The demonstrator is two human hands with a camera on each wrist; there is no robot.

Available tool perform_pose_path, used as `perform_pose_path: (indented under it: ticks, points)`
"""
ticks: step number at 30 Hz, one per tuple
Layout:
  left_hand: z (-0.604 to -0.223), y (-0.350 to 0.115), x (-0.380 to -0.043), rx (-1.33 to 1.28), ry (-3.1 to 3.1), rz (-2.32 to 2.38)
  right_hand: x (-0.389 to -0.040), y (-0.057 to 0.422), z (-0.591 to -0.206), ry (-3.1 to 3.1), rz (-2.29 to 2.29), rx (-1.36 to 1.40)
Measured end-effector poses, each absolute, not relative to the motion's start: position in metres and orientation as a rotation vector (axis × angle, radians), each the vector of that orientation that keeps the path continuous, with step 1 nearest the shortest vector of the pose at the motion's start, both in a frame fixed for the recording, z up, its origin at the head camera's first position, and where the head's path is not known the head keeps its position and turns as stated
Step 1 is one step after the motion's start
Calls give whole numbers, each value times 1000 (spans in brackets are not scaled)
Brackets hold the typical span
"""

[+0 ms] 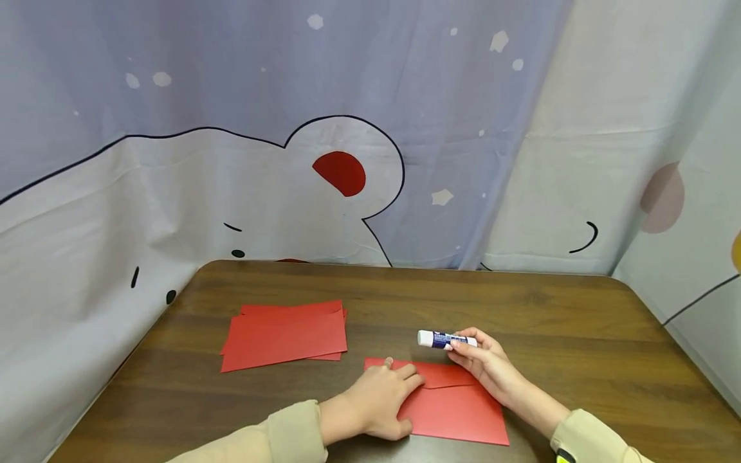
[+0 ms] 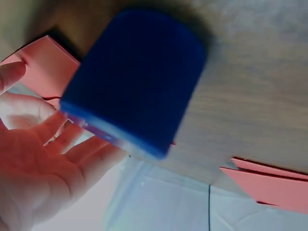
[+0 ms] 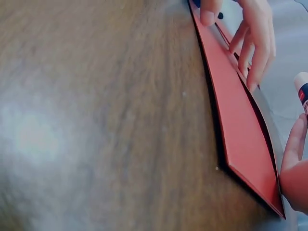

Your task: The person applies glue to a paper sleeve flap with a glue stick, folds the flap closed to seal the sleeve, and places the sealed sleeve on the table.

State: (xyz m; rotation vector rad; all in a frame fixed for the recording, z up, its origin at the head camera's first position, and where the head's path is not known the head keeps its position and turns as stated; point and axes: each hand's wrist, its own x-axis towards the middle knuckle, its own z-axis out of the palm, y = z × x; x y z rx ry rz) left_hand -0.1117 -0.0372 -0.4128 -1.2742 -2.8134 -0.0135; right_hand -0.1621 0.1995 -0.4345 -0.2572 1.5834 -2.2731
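A red envelope lies on the table with its flap folded down toward the wearer. My left hand rests on its left part, fingers spread over the flap and thumb near the lower edge. In the right wrist view a dark gap runs along the envelope. My right hand pinches a glue stick, white with a blue label, just above the envelope's top right edge. It lies nearly level, white end pointing left. In the left wrist view a dark blue rounded shape hides part of the left hand.
Several red envelopes lie in an overlapping stack at the left on the brown wooden table. A patterned curtain hangs right behind the table's far edge and along its sides.
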Motion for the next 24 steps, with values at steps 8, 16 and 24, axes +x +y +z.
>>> perform_pose_path:
  ticks: [8, 16, 24]
  points:
    - [-410, -27, -111, -1263, -2819, 123, -162, 199, -435, 1597, -2240, -283]
    - [-413, -22, -104, -1171, -2882, -3, -163, 198, -438, 1579, -2262, -324]
    - [-418, -28, -98, -1156, -3026, -128, -164, 198, -439, 1599, -2266, -326]
